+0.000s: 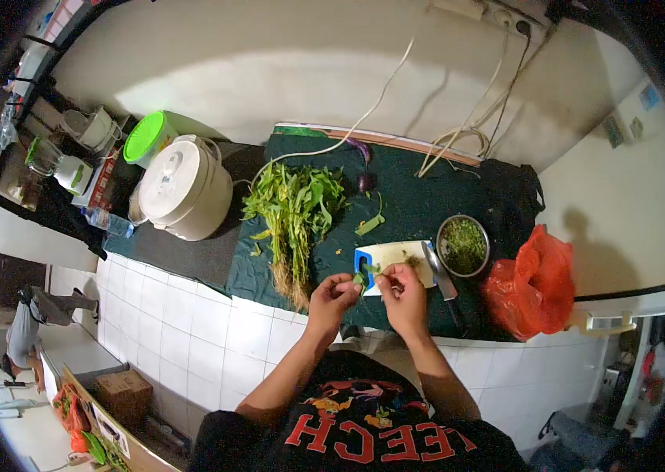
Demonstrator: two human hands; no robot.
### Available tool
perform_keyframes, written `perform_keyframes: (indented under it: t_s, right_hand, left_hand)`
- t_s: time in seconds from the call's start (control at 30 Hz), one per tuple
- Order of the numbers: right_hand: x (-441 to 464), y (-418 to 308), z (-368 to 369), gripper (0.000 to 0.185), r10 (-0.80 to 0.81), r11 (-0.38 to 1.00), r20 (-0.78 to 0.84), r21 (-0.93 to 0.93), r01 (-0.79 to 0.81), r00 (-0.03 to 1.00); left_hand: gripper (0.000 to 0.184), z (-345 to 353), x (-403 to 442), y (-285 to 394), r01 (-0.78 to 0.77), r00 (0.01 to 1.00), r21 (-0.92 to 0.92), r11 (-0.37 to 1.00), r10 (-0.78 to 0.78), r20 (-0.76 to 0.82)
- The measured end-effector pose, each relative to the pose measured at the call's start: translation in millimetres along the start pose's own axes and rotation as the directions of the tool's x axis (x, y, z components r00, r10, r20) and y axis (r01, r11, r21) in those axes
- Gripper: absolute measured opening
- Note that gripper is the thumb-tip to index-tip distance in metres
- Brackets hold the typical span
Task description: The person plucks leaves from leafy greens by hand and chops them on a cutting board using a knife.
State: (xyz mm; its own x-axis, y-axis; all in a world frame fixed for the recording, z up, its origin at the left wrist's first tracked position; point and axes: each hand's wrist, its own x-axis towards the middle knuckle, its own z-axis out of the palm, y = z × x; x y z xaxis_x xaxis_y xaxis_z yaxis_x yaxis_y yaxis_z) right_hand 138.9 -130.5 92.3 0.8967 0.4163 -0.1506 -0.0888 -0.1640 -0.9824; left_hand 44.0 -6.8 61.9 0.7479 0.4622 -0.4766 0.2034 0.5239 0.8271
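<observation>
one dark green cloth (443, 189) across the middle of the frame, with greens and kitchenware on it.
a rooted leafy bunch (289, 212) lies left of centre; a white cooker (183, 189) stands farther left, a red plastic bag (535, 287) at right; a white cutting board (395, 258) sits just right of centre beside a metal bowl (462, 245) of chopped greens, a knife (441, 277) between them; at lower centre the left hand (334, 297) pinches a leaf scrap (358, 278), the right hand (402, 295) just apart, fingertips drawn in, grip impossible to tell.
</observation>
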Motion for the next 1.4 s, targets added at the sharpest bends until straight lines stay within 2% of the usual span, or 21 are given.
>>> perform_keyframes:
  t_s: [0.03, 0.07, 0.13, 0.27, 0.33, 0.47, 0.57, 0.63, 0.67, 0.73, 0.87, 0.97, 1.07, 1.13, 1.27, 1.4]
  right_hand:
    - [-10.5, 0.6, 1.2, 0.016, -0.014, 1.000, -0.040, 0.020, 0.015, 0.999]
    - [-15.8, 7.5, -0.3, 0.020, -0.101, 0.995, -0.055, -0.028, 0.100, 0.993]
    - [-22.4, 14.7, -4.7, 0.018, -0.165, 0.980, -0.063, -0.124, 0.156, 0.984]
    - [-32.9, 9.5, -16.0, 0.014, -0.166, 0.966, -0.085, -0.215, 0.144, 0.982]
    - [-37.0, 5.1, -23.4, 0.011, -0.328, 0.868, -0.054, -0.411, 0.278, 0.943]
    - [-40.6, 5.6, -30.6, 0.015, -0.363, 0.835, -0.058, -0.462, 0.297, 0.930]
    - [-41.2, 2.8, -33.9, 0.013, -0.357, 0.849, -0.102, -0.451, 0.276, 0.929]
    - [-39.9, 6.4, -35.7, 0.013, -0.192, 0.958, -0.166, -0.245, 0.148, 0.967]
    - [-37.9, 12.9, -37.7, 0.013, -0.196, 0.957, -0.169, -0.246, 0.151, 0.966]
    - [-35.3, 20.4, -41.3, 0.016, -0.037, 0.999, -0.135, 0.030, 0.042, 0.990]
    - [-30.4, 16.8, -49.2, 0.018, -0.058, 0.998, -0.257, -0.014, 0.057, 0.965]
    - [-26.2, 30.6, -60.0, 0.017, -0.101, 0.993, -0.226, -0.078, 0.085, 0.969]
    - [-27.9, 22.3, -65.3, 0.015, -0.037, 0.996, -0.161, -0.083, 0.024, 0.986]
    - [-30.3, 15.1, -68.6, 0.016, 0.039, 0.995, -0.054, -0.090, -0.044, 0.998]
    - [-34.2, -2.4, -67.1, 0.016, 0.043, 0.996, -0.021, -0.077, -0.044, 0.999]
    - [-35.2, -2.6, -65.4, 0.015, 0.046, 0.993, 0.002, -0.113, -0.045, 0.999]
  left_hand:
    - [0.032, 6.7, 0.6, -1.1, 0.003, 1.000, -0.029, 1.000, -0.003, -0.008]
    - [0.032, 12.1, 0.0, -3.4, 0.004, 1.000, -0.056, 0.998, -0.005, -0.015]
    - [0.032, 16.7, 3.4, -16.1, 0.012, 1.000, -0.103, 0.995, -0.009, 0.025]
    - [0.029, 25.4, 4.8, -30.4, -0.023, 0.998, -0.124, 0.992, 0.030, 0.056]
    - [0.030, 31.0, 2.9, -31.8, 0.011, 0.997, -0.156, 0.988, 0.001, 0.079]
    - [0.029, 40.4, -0.1, -31.0, 0.054, 0.991, -0.162, 0.985, -0.033, 0.127]
    - [0.029, 45.6, 1.5, -33.9, 0.078, 0.983, -0.210, 0.975, -0.040, 0.178]
    - [0.031, 49.3, 1.6, -32.8, 0.024, 0.973, -0.212, 0.977, 0.026, 0.230]
    - [0.031, 50.8, 1.6, -32.4, 0.022, 0.972, -0.212, 0.977, 0.029, 0.234]
    - [0.033, 53.7, -1.2, -31.4, 0.033, 0.965, -0.194, 0.981, 0.019, 0.263]
    - [0.036, 63.2, -1.9, -27.3, 0.040, 0.965, -0.215, 0.976, 0.018, 0.261]
    - [0.042, 68.3, -4.7, -22.1, -0.034, 0.954, -0.152, 0.988, 0.077, 0.291]
    - [0.047, 67.8, -4.5, -18.8, -0.091, 0.942, -0.131, 0.987, 0.128, 0.309]
    - [0.041, 66.5, -2.2, -18.8, -0.083, 0.953, -0.136, 0.987, 0.119, 0.280]
    - [0.033, 64.9, -1.1, -17.8, -0.111, 0.965, -0.059, 0.992, 0.122, 0.233]
    - [0.027, 64.8, 1.7, -19.7, -0.216, 0.961, -0.005, 0.976, 0.213, 0.179]
